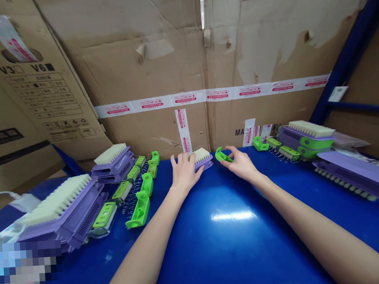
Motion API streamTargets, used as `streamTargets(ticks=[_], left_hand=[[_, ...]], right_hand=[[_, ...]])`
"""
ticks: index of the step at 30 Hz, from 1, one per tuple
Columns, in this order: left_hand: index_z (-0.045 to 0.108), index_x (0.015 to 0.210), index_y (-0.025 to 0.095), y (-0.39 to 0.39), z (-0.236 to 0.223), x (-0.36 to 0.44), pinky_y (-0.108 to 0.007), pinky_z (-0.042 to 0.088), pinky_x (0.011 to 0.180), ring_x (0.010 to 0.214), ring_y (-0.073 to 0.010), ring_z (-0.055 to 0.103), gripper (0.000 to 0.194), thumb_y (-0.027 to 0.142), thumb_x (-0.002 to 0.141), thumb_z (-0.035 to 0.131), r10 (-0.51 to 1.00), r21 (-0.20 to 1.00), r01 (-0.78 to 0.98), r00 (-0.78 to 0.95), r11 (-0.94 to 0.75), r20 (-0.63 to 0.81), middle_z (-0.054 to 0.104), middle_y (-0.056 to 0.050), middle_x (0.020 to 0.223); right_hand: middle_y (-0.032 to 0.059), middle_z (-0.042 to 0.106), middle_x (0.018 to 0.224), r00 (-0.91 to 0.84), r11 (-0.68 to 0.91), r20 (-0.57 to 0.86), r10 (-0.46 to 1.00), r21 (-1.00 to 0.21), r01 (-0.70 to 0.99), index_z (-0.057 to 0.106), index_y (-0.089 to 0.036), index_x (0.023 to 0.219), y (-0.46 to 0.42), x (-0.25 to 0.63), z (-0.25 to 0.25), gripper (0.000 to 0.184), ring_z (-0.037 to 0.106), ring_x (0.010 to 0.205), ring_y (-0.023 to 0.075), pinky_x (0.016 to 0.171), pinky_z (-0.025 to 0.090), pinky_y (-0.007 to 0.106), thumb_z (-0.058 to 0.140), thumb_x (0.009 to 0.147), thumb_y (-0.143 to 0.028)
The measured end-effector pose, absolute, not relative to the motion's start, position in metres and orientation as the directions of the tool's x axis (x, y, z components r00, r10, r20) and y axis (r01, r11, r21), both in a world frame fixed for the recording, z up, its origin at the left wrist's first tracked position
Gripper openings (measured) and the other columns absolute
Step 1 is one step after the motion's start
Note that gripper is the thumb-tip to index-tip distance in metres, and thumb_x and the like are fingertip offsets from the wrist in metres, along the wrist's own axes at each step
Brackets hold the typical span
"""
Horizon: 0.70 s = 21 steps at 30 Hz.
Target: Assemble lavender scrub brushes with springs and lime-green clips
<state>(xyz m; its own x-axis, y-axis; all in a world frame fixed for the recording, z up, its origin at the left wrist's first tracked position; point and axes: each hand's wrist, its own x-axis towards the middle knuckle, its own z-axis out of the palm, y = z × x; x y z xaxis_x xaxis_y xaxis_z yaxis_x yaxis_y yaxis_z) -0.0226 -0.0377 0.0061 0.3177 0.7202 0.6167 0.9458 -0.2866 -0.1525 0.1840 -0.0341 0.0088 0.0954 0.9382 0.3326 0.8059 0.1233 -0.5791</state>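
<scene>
Blue desk, cardboard wall behind | brushes, green parts at both sides | left hand gripping brush; right hand, green bracket

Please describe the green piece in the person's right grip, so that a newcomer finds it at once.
On the blue table, look to the far middle, by the cardboard wall. There the right grip holds a small bright green bracket. Unlike the other green pieces, it is held.
</scene>
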Motion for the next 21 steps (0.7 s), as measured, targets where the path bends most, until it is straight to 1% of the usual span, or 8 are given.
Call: streamTargets(ticks=[3,6,9,11,13,15,17,21], left_hand=[[0.057,0.106,0.013,-0.037,0.016,-0.015,-0.053,0.023,0.101,0.105,-0.0312,0.049,0.048,0.055,0.083,0.045,0.717,-0.158,0.951,0.306,-0.267,0.626,0.058,-0.016,0.107],[0.056,0.107,0.014,-0.032,0.025,-0.006,-0.053,0.024,0.100,0.105,-0.0319,0.050,0.055,0.061,0.079,0.047,0.742,-0.150,0.953,0.299,-0.262,0.601,0.059,-0.016,0.106],[0.053,0.111,0.014,-0.024,0.030,0.001,-0.050,0.033,0.092,0.103,-0.0339,0.052,0.064,0.065,0.073,0.052,0.833,-0.115,0.962,0.273,-0.249,0.481,0.060,-0.018,0.106],[0.050,0.116,0.014,-0.019,0.032,0.003,-0.046,0.039,0.085,0.101,-0.0347,0.054,0.071,0.066,0.069,0.057,0.894,-0.085,0.971,0.240,-0.225,0.378,0.060,-0.019,0.107],[0.046,0.122,0.015,-0.015,0.031,0.003,-0.043,0.042,0.081,0.101,-0.0345,0.055,0.076,0.064,0.066,0.062,0.920,-0.069,0.974,0.226,-0.215,0.321,0.059,-0.019,0.112],[0.043,0.125,0.017,-0.014,0.030,0.000,-0.040,0.043,0.080,0.104,-0.0337,0.055,0.078,0.062,0.065,0.064,0.915,-0.064,0.970,0.244,-0.236,0.321,0.057,-0.018,0.116],[0.043,0.125,0.018,-0.015,0.028,-0.005,-0.040,0.043,0.082,0.106,-0.0326,0.054,0.078,0.063,0.065,0.063,0.899,-0.057,0.960,0.276,-0.273,0.340,0.057,-0.017,0.117],[0.043,0.125,0.019,-0.021,0.024,-0.012,-0.039,0.042,0.084,0.106,-0.0310,0.054,0.076,0.066,0.067,0.059,0.869,-0.019,0.948,0.299,-0.317,0.394,0.058,-0.014,0.115]], right_hand=[[0.0057,0.067,0.093,0.144,0.134,0.362,0.921,-0.640,0.756,0.050,-0.018,0.126,-0.032,0.185,0.008,0.059,0.062,0.079,0.0202,0.072,0.043,0.030,0.065,0.072,-0.037],[0.0058,0.067,0.090,0.217,0.145,0.411,0.885,-0.687,0.712,0.052,-0.017,0.124,-0.027,0.189,0.007,0.062,0.061,0.081,0.0207,0.073,0.044,0.030,0.067,0.069,-0.040],[0.0073,0.066,0.093,0.267,0.158,0.430,0.862,-0.730,0.664,0.054,-0.017,0.121,-0.022,0.194,0.004,0.063,0.061,0.082,0.0207,0.074,0.045,0.031,0.070,0.065,-0.040],[0.0068,0.066,0.091,0.284,0.176,0.415,0.864,-0.778,0.603,0.055,-0.017,0.119,-0.020,0.195,0.001,0.061,0.061,0.076,0.0191,0.071,0.046,0.030,0.070,0.064,-0.040],[0.0049,0.066,0.083,0.290,0.196,0.391,0.874,-0.828,0.525,0.055,-0.017,0.117,-0.020,0.195,-0.001,0.061,0.060,0.068,0.0169,0.064,0.046,0.029,0.069,0.064,-0.042],[0.0030,0.065,0.076,0.287,0.201,0.355,0.890,-0.868,0.453,0.054,-0.016,0.117,-0.020,0.193,-0.001,0.061,0.058,0.060,0.0149,0.057,0.045,0.027,0.068,0.065,-0.045],[0.0021,0.063,0.072,0.282,0.188,0.318,0.905,-0.895,0.404,0.054,-0.015,0.116,-0.022,0.190,-0.001,0.059,0.055,0.053,0.0130,0.051,0.043,0.025,0.064,0.068,-0.048],[0.0003,0.060,0.065,0.281,0.182,0.299,0.912,-0.908,0.378,0.058,-0.015,0.110,-0.024,0.187,-0.001,0.050,0.051,0.046,0.0106,0.045,0.040,0.022,0.055,0.076,-0.051]])
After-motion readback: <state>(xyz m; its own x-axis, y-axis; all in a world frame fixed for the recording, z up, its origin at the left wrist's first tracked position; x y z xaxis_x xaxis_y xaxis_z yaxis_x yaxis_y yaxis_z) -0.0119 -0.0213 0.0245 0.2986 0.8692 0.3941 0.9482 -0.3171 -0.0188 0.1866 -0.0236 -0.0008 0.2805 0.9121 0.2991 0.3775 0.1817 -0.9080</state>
